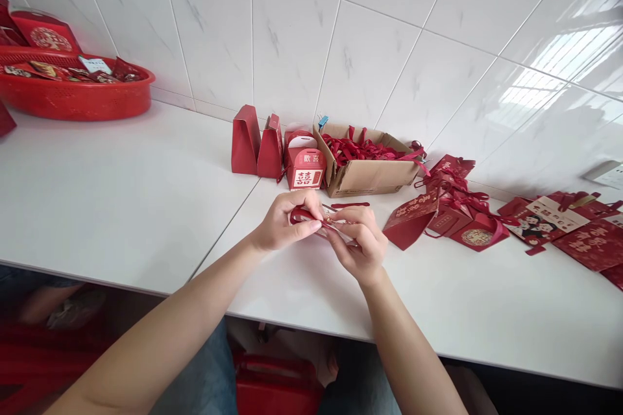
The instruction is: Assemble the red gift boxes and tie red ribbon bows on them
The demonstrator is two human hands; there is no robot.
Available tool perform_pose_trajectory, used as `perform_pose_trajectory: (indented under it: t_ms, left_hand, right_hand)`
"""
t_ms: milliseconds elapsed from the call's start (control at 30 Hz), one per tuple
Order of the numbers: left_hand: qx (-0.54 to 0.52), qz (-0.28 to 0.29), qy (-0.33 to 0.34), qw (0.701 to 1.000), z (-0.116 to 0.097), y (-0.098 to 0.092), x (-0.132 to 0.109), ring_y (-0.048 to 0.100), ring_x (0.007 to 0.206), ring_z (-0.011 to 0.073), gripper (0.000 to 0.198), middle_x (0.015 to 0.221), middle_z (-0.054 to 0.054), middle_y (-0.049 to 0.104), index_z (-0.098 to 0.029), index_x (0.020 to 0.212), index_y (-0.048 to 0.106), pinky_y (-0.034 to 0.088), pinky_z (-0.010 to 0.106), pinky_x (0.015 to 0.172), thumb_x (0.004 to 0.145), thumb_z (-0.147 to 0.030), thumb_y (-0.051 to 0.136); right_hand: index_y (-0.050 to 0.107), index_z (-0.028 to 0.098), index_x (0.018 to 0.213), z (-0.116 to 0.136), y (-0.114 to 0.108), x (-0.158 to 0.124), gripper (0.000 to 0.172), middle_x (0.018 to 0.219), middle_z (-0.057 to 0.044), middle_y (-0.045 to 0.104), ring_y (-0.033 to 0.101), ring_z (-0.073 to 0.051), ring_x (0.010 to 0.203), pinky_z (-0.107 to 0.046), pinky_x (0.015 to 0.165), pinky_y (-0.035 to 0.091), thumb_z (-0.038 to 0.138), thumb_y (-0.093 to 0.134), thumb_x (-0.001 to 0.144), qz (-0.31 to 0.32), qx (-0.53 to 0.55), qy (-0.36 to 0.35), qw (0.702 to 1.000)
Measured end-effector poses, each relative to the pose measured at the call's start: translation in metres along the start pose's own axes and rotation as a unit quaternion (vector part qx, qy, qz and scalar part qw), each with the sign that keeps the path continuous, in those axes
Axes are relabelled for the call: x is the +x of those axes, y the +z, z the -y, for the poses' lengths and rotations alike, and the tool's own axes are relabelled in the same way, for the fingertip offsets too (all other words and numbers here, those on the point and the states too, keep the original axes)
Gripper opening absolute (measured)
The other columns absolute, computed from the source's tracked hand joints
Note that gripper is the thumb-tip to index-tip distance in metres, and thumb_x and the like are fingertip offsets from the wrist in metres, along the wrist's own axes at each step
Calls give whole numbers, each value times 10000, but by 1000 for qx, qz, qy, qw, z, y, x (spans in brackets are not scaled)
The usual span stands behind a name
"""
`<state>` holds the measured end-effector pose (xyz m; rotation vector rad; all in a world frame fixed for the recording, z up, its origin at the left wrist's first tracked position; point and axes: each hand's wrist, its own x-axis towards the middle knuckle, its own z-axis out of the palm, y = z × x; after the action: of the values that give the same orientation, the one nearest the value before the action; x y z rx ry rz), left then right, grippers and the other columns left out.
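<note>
Near the middle of the white table, my left hand [291,220] pinches the left side of a small red and white paper piece [302,215]. My right hand [359,238] has its fingers closed on the right side of the same piece, and the fingertips of both hands nearly meet. Much of the piece is hidden by my fingers, so its full shape cannot be made out. A flat red strip [351,205] lies just behind my right hand. Behind my hands stands a red box with white and gold characters [307,172].
Two plain red boxes [246,141] stand by the tiled wall. A cardboard box [372,176] holds red ribbons. Red gift boxes with ribbons [457,214] and flat printed packaging [545,224] lie to the right. A red basket [78,100] with packets sits far left.
</note>
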<state>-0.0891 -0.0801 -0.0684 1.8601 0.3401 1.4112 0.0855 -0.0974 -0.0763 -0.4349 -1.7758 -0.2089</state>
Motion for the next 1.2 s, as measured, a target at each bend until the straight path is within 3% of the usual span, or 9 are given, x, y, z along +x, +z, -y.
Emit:
perform_pose_trajectory:
  t_ms: [333,600,1067,1200]
  left_hand:
    - [3,1,5,1000,-1,2,1,611,778,166,61,814,53,645,-175,779,594,510,332,790,795,-212,640]
    - [27,10,40,999,-5,5,2,592,749,153,76,834,49,585,-160,811,559,497,269,650,762,-137,612]
    - [66,-15,78,995,-2,6,3,588,752,149,91,819,44,577,-162,833,575,501,279,677,767,-102,589]
    - [76,-14,81,994,-2,6,3,579,735,148,88,796,35,574,-166,821,577,491,291,686,762,-103,596]
  right_hand:
    - [478,240,846,3,1,1,254,780,-20,651,621,-173,685,-352,637,502,94,669,766,-8,20,25,999]
    - [582,231,932,4,-3,2,235,787,-26,670,654,-181,727,-344,663,546,106,686,762,9,34,57,998]
    - [667,214,929,16,-6,7,141,867,-55,723,677,-195,806,-352,713,535,179,683,794,39,-22,157,987]
    - [687,220,957,17,-8,7,157,909,-62,728,685,-199,834,-364,749,530,170,665,809,53,-27,154,986]
